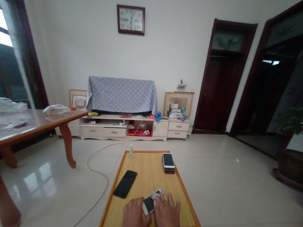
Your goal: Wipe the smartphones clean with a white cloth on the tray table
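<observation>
A white smartphone (149, 205) with a dark screen lies at a slant near the front of the small wooden table (147, 167). My left hand (135, 217) grips its lower left edge, fingers bent and thumb close to the near corner. My right hand (166, 215) lies over the phone's right side. Under its fingertips a crumpled whitish tissue (157, 194) is pressed against the upper part of the screen. Left of my hands rests a larger black smartphone (125, 183). A stack of phones with a white one (168, 160) on top sits at the far right.
At the table's far left corner stands a small clear bottle (131, 151). A larger table (41, 121) with plastic bags is on the left, and a cable (107, 182) runs over the floor. A low cabinet (104, 131) lines the wall; a potted plant (301, 163) stands right.
</observation>
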`<state>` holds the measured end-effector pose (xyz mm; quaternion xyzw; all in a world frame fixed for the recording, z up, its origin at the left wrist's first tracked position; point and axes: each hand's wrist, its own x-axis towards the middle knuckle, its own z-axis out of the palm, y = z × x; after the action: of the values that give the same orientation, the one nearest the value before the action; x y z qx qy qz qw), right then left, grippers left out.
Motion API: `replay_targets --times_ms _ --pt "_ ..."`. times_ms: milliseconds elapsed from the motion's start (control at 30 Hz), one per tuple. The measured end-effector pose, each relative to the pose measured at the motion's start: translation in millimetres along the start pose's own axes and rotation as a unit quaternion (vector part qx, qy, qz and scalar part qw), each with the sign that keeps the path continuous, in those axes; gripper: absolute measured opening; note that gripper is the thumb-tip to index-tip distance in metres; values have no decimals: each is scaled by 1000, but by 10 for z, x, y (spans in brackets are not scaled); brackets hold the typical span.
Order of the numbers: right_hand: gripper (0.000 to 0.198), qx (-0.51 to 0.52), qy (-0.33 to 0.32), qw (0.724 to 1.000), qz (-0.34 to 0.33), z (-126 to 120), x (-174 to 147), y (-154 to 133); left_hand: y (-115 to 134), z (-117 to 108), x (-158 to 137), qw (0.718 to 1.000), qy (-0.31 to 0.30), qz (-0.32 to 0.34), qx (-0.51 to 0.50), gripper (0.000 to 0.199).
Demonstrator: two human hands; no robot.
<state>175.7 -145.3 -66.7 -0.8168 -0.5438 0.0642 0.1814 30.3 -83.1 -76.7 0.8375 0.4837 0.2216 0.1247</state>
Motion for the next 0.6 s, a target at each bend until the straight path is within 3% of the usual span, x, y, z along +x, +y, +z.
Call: replay_targets --times_ms 200,433,600 --pt "51 34 11 997 -71 -1 -151 -91 11 17 24 1000 -16 -4 17 41" --pt "44 34 11 999 -41 -41 -1 -8 50 -24 91 997 -38 -31 63 48" --pt "46 37 7 999 -27 16 230 42 23 126 221 991 -52 -57 110 54"
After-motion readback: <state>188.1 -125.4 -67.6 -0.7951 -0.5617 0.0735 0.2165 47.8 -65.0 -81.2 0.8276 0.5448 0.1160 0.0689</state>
